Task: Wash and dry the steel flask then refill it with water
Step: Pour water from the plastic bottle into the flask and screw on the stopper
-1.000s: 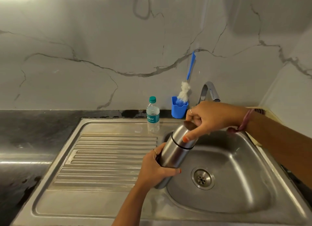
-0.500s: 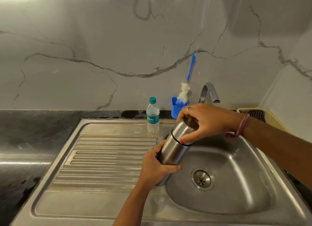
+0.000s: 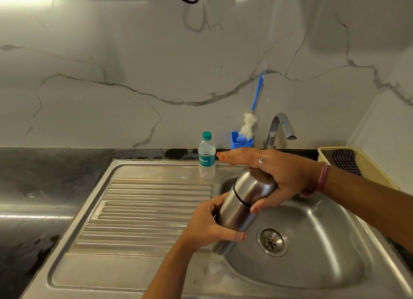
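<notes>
The steel flask (image 3: pixel 240 207) is tilted over the left rim of the sink basin (image 3: pixel 312 243), its capped top pointing up and to the right. My left hand (image 3: pixel 210 227) grips its lower body from the left. My right hand (image 3: pixel 277 171) lies over the cap (image 3: pixel 257 184). Its fingers stretch out straight to the left above the flask, and the thumb lies against the cap's underside near the black seam. The flask's bottom end is hidden behind my left hand.
A small plastic water bottle (image 3: pixel 207 158) stands at the back of the ribbed drainboard (image 3: pixel 145 211). A blue holder (image 3: pixel 241 142) with a bottle brush (image 3: pixel 249 124) and the tap (image 3: pixel 280 129) stand behind the basin. A yellow basket (image 3: pixel 366 164) with a striped cloth sits at right.
My right hand's fingers, curled round the cap before, have straightened out to the left over it. The flask has stayed in place with my left hand gripping it.
</notes>
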Available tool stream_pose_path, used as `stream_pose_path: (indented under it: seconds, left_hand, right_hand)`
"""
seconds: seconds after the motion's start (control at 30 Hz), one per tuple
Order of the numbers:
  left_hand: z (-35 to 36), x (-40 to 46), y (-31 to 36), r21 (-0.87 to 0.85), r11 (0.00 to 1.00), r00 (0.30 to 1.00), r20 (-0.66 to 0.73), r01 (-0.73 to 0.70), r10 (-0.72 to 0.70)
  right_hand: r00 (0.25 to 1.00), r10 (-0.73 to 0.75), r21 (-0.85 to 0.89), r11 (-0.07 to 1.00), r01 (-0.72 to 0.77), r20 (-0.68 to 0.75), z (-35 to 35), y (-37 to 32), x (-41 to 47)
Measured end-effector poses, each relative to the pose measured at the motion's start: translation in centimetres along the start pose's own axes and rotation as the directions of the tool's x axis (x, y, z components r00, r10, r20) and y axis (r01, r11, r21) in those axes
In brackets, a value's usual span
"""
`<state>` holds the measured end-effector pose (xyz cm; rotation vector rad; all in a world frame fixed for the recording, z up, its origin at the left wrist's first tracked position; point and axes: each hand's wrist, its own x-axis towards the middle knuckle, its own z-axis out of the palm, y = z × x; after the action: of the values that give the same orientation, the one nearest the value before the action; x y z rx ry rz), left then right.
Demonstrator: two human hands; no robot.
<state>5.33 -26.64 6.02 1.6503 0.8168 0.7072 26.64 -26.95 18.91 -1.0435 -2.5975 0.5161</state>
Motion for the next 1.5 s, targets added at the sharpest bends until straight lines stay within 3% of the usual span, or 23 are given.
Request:
stream_pose_path:
  seconds: [0.13, 0.3, 0.7, 0.87, 1.03, 1.23, 1.37, 1.5]
  left_hand:
    - [0.1, -0.2, 0.3, -0.089, 0.996, 1.000, -0.006, 0.000, -0.001]
    - [0.0, -0.3, 0.4, -0.092, 0.996, 0.997, -0.083, 0.003, -0.011]
    - [-0.8, -1.0, 0.3, -0.103, 0.994, 0.984, -0.169, 0.032, -0.050]
    - [-1.3, -1.3, 0.1, -0.107, 0.994, 0.980, -0.195, 0.028, -0.048]
    - [-2.2, -1.3, 0.0, -0.142, 0.990, 0.968, -0.244, 0.021, -0.055]
    - [-4.4, -1.2, -0.6, -0.183, 0.983, 0.959, -0.282, -0.015, -0.038]
    - [-5.7, -0.9, -0.5, -0.170, 0.985, 0.947, -0.321, -0.035, -0.022]
    - [-7.6, 0.1, -1.5, -0.141, 0.989, 0.937, -0.349, -0.032, -0.020]
  right_hand:
    - [0.971, 0.190, 0.490, 0.866, -0.098, -0.142, 2.3, -0.7, 0.1]
    - [0.907, 0.325, 0.626, 0.774, -0.092, -0.268, 3.4, -1.6, 0.9]
    - [0.793, 0.441, 0.623, 0.776, -0.102, -0.420, 5.3, -3.0, 3.6]
    - [0.802, 0.478, 0.638, 0.753, -0.164, -0.359, 5.0, -3.1, 4.6]
    - [0.771, 0.553, 0.804, 0.588, -0.092, -0.316, 6.6, -2.7, 4.4]
    - [0.707, 0.702, 0.783, 0.483, -0.392, -0.079, 12.3, -2.6, 5.4]
    - [0.653, 0.749, 0.810, 0.451, -0.376, -0.114, 13.8, -2.9, 7.7]
    - [0.622, 0.756, 0.768, 0.518, -0.377, -0.204, 14.0, -2.2, 10.2]
